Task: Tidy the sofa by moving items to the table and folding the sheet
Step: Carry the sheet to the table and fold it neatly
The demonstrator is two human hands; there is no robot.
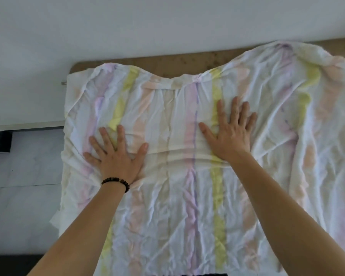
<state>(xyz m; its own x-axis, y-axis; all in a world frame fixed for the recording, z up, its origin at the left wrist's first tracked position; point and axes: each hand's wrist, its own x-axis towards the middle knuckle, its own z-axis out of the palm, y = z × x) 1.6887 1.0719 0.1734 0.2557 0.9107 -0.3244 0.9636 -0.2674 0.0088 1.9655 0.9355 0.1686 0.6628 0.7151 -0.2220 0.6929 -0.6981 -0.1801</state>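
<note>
A wrinkled white sheet [173, 196] with pastel yellow, pink and purple stripes lies spread over a brown speckled surface [187, 62], which shows only along the far edge. My left hand [116, 154] presses flat on the sheet at the left, fingers spread, a dark bead bracelet on its wrist. My right hand [230, 132] lies flat on the sheet a little farther away, fingers spread too. Neither hand grips the cloth. A low ridge of fabric runs between the two hands.
A pale wall [127, 26] stands behind the surface. At the left, pale floor tiles [24, 176] and a dark opening [4, 141] low in the wall are visible. The sheet's left edge hangs over the side, and its far right corner [307, 54] is bunched up.
</note>
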